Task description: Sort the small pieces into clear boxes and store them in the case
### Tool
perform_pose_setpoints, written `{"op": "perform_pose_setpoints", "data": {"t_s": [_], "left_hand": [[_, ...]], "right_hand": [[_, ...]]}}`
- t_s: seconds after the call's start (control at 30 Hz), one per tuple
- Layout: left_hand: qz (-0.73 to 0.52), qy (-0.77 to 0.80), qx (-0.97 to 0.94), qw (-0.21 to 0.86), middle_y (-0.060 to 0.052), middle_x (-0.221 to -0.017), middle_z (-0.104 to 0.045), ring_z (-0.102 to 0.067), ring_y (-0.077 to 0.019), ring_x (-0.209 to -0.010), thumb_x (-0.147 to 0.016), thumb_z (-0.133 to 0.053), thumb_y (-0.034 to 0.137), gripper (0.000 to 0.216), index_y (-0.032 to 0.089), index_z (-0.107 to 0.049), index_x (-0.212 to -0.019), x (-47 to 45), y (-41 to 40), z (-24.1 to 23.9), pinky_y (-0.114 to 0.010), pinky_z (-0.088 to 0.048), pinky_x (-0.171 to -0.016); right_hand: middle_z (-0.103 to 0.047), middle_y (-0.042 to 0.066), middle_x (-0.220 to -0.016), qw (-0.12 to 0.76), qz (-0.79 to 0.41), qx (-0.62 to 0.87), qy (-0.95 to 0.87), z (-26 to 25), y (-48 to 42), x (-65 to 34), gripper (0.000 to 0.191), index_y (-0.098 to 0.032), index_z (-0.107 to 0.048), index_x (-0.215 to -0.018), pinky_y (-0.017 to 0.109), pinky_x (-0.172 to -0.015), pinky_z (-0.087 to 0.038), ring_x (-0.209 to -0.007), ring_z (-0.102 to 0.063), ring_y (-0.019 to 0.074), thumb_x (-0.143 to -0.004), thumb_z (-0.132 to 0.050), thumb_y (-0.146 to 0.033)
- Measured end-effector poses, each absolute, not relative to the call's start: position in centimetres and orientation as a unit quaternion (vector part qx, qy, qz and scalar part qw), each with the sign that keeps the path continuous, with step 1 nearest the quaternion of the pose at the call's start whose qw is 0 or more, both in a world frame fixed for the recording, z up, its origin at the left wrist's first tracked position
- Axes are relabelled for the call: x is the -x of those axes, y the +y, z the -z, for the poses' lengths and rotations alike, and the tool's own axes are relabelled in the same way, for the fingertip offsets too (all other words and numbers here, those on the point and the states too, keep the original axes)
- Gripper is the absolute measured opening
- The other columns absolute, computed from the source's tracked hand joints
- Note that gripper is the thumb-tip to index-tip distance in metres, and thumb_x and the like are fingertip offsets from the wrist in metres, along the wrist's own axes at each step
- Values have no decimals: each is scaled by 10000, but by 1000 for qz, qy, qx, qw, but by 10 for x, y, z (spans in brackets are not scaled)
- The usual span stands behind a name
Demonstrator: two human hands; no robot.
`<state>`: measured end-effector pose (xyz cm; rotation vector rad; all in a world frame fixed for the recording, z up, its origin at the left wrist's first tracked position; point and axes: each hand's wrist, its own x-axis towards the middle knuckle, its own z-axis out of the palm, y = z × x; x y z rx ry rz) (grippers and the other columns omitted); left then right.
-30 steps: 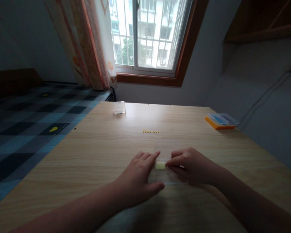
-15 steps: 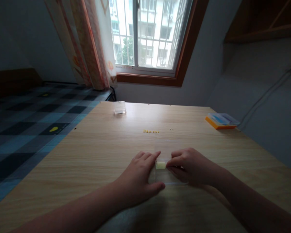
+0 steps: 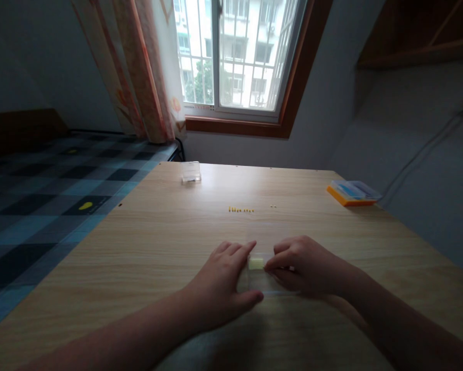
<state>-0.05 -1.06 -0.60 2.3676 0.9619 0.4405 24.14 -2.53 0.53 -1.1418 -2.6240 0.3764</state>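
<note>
A clear plastic box [image 3: 272, 285] lies on the table between my hands, its see-through lid tilted back on the far side. In its far left corner sits a small pale yellow-green block [image 3: 256, 264]. My left hand [image 3: 229, 281] rests along the box's left side, with thumb and fingers spread around that edge. At the right, my right hand [image 3: 295, 260] reaches over the box with thumb and forefinger pinched together at the block's right end. Whatever may be between those fingertips is too small or hidden to make out.
Past the box, several tiny yellow pieces [image 3: 241, 209] stand in a row, with a few tiny pale pieces [image 3: 273, 206] to their right. A clear case [image 3: 191, 172] lies at the far left of the wooden table [image 3: 138, 247], an orange-bottomed case [image 3: 350, 194] at the far right.
</note>
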Motion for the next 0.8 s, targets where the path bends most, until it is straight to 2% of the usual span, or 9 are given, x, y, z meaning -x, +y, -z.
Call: {"op": "perform_pose_setpoints", "data": {"t_s": [0.23,0.4,0.53,0.67,0.8], "left_hand": [[-163,359,-879,268,-105,-1342,-604,-499,-330,-1258,-743,-767,316,818,234,-436,-1486,2,-10,6,-530,-394,-1103],[-152,364,-881,262,-122,-1373,-585,-481,-322,-1277,-751,-761,302,817,197,-428,-1490,1,-10,6,-515,-377,-1121],[-157,365,-878,266,-121,-1387,-575,-481,-312,-1279,-750,-760,292,827,196,-420,-1498,2,-9,6,-502,-377,-1126],[-158,366,-876,271,-119,-1383,-578,-480,-315,-1280,-746,-764,293,835,195,-418,-1500,2,-8,7,-508,-377,-1127],[-156,369,-875,273,-122,-1390,-574,-474,-317,-1288,-744,-764,287,826,188,-429,-1493,1,-9,7,-510,-369,-1136]], "right_hand": [[-581,-22,-669,127,-123,390,-904,-5,-26,-241,167,-196,-730,-770,225,-589,-290,-588,-476,74,-860,-594,-161],[-600,-15,-674,155,-122,375,-906,-7,-24,-242,158,-215,-762,-860,223,-591,-313,-591,-496,80,-884,-607,-194],[-613,-5,-681,259,-110,365,-888,-10,-18,-252,175,-205,-766,-936,211,-585,-354,-586,-519,80,-921,-592,-210],[-625,10,-674,401,-55,453,-794,2,2,-274,186,-177,-767,-937,225,-594,-401,-584,-516,98,-923,-603,-262],[-709,73,-882,438,-67,593,-673,27,33,-298,305,-149,-762,-1040,262,-645,-453,-688,-568,139,-916,-564,-345]]}}
